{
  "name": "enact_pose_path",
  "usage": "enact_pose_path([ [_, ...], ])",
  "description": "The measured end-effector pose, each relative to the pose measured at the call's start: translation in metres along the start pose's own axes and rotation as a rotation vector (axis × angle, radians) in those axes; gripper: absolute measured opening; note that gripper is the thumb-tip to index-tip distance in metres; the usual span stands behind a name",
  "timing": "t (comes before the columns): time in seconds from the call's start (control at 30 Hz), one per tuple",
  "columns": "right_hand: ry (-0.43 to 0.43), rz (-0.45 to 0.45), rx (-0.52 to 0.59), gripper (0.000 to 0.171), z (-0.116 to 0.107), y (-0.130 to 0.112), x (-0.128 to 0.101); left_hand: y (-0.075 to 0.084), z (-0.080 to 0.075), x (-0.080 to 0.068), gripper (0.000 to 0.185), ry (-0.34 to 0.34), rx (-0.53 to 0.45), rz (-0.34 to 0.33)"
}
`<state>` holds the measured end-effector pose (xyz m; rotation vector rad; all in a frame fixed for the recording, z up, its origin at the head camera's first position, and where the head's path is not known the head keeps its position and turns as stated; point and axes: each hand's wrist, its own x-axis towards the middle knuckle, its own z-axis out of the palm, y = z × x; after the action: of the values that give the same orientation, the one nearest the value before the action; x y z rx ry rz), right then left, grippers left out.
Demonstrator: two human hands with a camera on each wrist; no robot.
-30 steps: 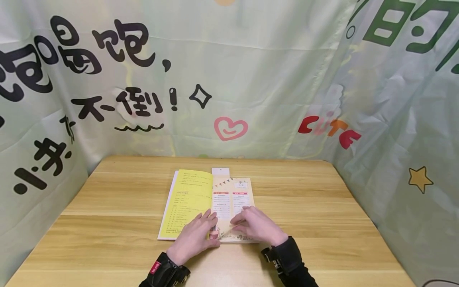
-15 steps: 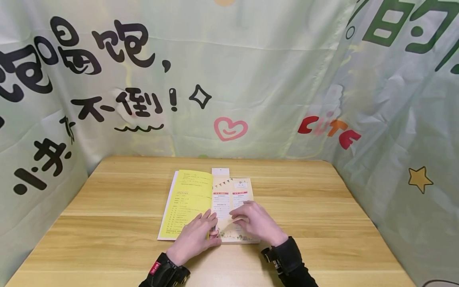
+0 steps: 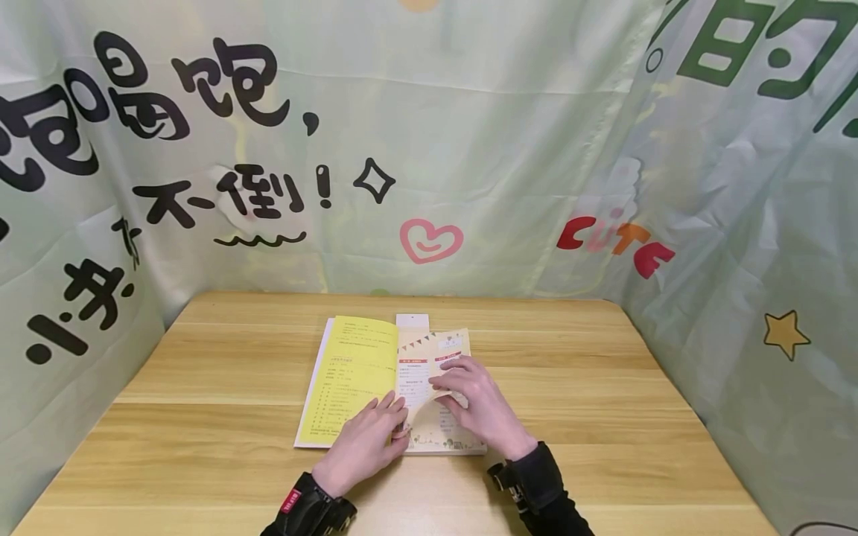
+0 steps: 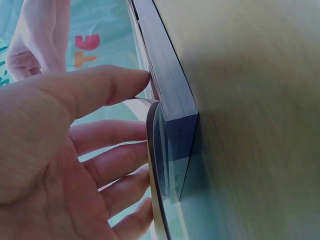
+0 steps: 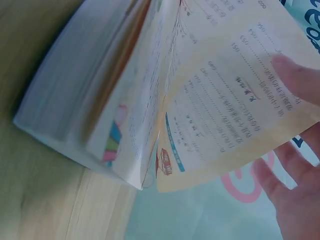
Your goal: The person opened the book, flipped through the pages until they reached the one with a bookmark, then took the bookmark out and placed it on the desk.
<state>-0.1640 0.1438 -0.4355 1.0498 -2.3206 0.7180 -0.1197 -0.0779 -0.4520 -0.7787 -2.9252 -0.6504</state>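
Book (image 3: 375, 380) lies open, center frame on the counter (image 3: 201, 417). Your left hand (image 3: 365, 443) rests flat, fingers relaxed, on the yellow page; your right hand (image 3: 472, 406) pinches a lifted page (image 3: 429, 402). White card (image 3: 412, 321) behind the book, printed cloth (image 3: 469, 149) around.

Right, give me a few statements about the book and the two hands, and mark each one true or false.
1. The book lies open on the table. True.
2. The right hand lifts a page by its lower corner. True.
3. The left hand is raised clear of the book. False: it rests flat on the book near the spine.
4. The left-hand page is blue. False: it is yellow.
5. A pen lies beside the book. False: none shows.
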Motion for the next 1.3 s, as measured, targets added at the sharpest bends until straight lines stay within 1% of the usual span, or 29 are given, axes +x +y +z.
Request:
enact_pose_path([
  [0.17, 0.133, 0.012, -0.032, 0.035, 0.004, 0.001, -0.001, 0.002, 0.0, 0.001, 0.029, 0.009, 0.013, 0.001],
  [0.23, 0.173, 0.023, -0.034, 0.035, 0.006, 0.001, -0.001, 0.002, 0.0, 0.001, 0.028, 0.01, 0.021, -0.001],
  [0.37, 0.225, 0.039, -0.004, 0.032, 0.008, 0.0, 0.0, 0.002, 0.0, 0.002, 0.019, 0.013, 0.042, 0.002],
  [0.43, 0.235, 0.047, 0.037, 0.033, 0.008, -0.001, 0.001, 0.002, 0.001, 0.002, 0.011, 0.02, 0.052, 0.009],
  [0.47, 0.239, 0.047, 0.061, 0.034, 0.009, -0.002, 0.002, 0.002, 0.001, 0.002, 0.01, 0.023, 0.055, 0.012],
  [0.63, 0.265, 0.065, 0.171, 0.037, 0.012, -0.004, 0.002, 0.003, 0.002, 0.002, 0.03, 0.062, 0.072, 0.034],
  [0.73, 0.288, 0.096, 0.192, 0.035, 0.014, -0.006, 0.003, 0.003, 0.003, 0.002, 0.035, 0.088, 0.093, 0.045],
  [0.77, 0.294, 0.109, 0.197, 0.035, 0.015, -0.007, 0.003, 0.003, 0.003, 0.002, 0.032, 0.098, 0.105, 0.051],
  [0.83, 0.288, 0.145, 0.232, 0.035, 0.017, -0.008, 0.003, 0.003, 0.004, 0.002, 0.023, 0.119, 0.128, 0.064],
  [0.9, 0.267, 0.187, 0.29, 0.038, 0.018, -0.009, 0.002, 0.002, 0.005, 0.003, 0.013, 0.145, 0.147, 0.077],
  [0.97, 0.239, 0.227, 0.365, 0.043, 0.02, -0.01, 0.002, 0.002, 0.006, 0.003, 0.013, 0.176, 0.163, 0.092],
  [1.07, 0.195, 0.287, 0.464, 0.047, 0.021, -0.012, 0.001, 0.003, 0.006, 0.004, 0.007, 0.215, 0.144, 0.101],
  [1.13, 0.171, 0.319, 0.508, 0.048, 0.021, -0.014, 0.001, 0.003, 0.005, 0.005, 0.006, 0.232, 0.113, 0.096],
  [1.17, 0.159, 0.338, 0.527, 0.048, 0.021, -0.015, 0.001, 0.003, 0.005, 0.005, 0.009, 0.24, 0.088, 0.089],
  [1.2, 0.148, 0.357, 0.55, 0.047, 0.021, -0.016, 0.002, 0.004, 0.004, 0.005, 0.012, 0.246, 0.057, 0.076],
  [1.23, 0.136, 0.375, 0.569, 0.047, 0.02, -0.017, 0.002, 0.004, 0.003, 0.006, 0.011, 0.248, 0.027, 0.063],
  [1.27, 0.123, 0.393, 0.581, 0.046, 0.02, -0.018, 0.002, 0.004, 0.002, 0.006, 0.013, 0.247, -0.008, 0.045],
  [1.3, 0.108, 0.412, 0.588, 0.045, 0.02, -0.019, 0.002, 0.005, 0.001, 0.006, 0.02, 0.244, -0.046, 0.029],
])
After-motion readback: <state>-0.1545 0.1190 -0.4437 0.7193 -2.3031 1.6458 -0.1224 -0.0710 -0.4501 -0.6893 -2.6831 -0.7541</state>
